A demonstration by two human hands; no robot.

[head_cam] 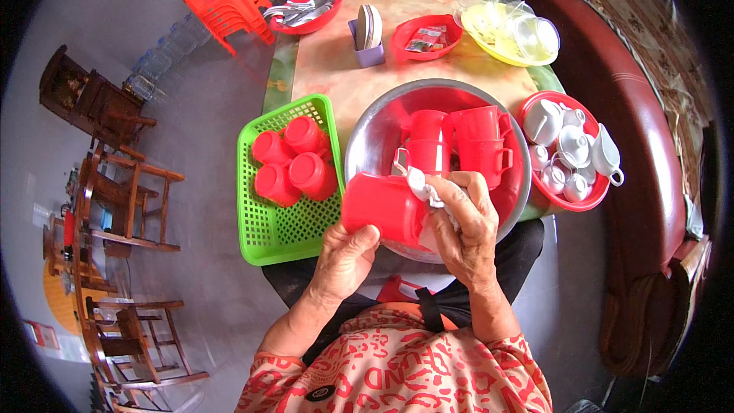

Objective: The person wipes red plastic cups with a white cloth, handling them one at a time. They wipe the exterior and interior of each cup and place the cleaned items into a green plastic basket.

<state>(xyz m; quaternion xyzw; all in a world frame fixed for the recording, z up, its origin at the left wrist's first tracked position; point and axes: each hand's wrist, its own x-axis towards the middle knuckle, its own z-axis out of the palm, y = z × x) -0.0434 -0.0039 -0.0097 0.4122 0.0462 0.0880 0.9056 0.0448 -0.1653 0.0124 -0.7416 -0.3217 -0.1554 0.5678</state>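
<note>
A red plastic mug (379, 206) lies sideways over the front rim of a large stainless steel basin (367, 120). My left hand (347, 261) grips its lower left end, thumb on the near side. In my right hand (467, 223) a white cloth (423, 184) is bunched at the mug's right end, by the opening. Several more red mugs (479, 143) sit stacked in the basin behind it. On the left, a green plastic basket (287, 232) holds several red mugs (312, 175), bottoms up.
A red bowl of white ceramic pieces (573, 146) stands right of the basin. Farther back are a yellow basket with clear containers (516, 34), a red basket with packets (427, 37), a purple holder with round discs (370, 57) and a bowl of spoons (307, 11). A leather sofa (636, 120) borders the table's right side.
</note>
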